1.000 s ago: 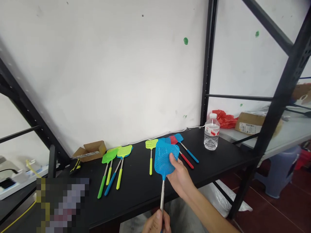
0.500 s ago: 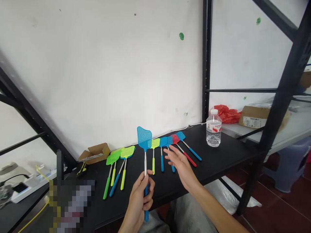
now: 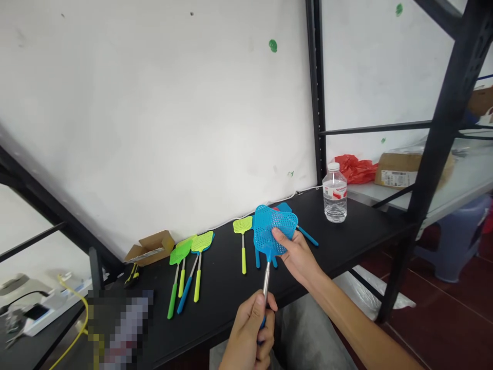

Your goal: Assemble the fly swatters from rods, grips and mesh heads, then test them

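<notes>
White wall behind, black shelf (image 3: 231, 288) in front of me. My left hand (image 3: 250, 334) wrapped tight round handle of blue swatter (image 3: 271, 231), held up above shelf. My right hand (image 3: 296, 254) pinches its mesh head, thumb on front face. Steel rod looks part extended. Other swatters lie on shelf: green pair (image 3: 185, 257), yellow one (image 3: 242, 228). Water bottle (image 3: 334, 195) stands well apart. Seems midway through lot
</notes>
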Action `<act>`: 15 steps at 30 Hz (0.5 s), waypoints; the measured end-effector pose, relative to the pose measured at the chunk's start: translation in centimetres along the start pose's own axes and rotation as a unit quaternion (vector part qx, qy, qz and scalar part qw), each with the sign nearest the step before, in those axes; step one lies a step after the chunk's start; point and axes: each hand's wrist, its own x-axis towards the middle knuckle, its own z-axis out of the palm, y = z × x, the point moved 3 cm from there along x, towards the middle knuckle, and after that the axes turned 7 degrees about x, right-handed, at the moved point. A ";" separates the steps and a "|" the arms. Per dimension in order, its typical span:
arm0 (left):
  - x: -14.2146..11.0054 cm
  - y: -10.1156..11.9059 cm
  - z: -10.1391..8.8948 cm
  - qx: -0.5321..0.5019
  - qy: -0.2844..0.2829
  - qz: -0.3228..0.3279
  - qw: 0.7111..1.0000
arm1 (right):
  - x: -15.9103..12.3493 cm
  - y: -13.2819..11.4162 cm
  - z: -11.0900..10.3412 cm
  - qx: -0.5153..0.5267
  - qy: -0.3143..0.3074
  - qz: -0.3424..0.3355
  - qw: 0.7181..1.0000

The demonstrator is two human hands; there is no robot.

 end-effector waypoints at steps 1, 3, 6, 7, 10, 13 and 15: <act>0.2 0.0 -0.1 0.015 0.002 0.009 1.000 | -0.1 0.0 0.1 -0.009 0.000 -0.009 1.000; 0.5 -0.3 -0.4 0.050 0.016 0.037 0.998 | -0.1 -0.2 0.0 -0.035 0.002 -0.028 0.999; 0.8 -0.8 -0.8 0.105 0.069 0.085 0.988 | -0.1 -0.4 -0.4 -0.084 0.014 -0.052 0.995; 1.0 -0.7 -1.0 0.126 0.088 0.099 0.983 | -0.1 -0.3 -0.6 -0.104 0.023 -0.056 0.993; 1.8 0.2 -1.8 0.181 0.130 0.136 0.965 | -0.1 0.5 -1.1 -0.174 0.028 -0.015 0.984; 3.5 1.9 -4.4 0.189 0.190 0.167 0.949 | -0.1 1.6 -1.3 -0.224 -0.007 0.057 0.973; 4.9 2.7 -7.0 0.208 0.247 0.187 0.928 | 0.2 1.5 -1.6 -0.245 -0.002 0.058 0.968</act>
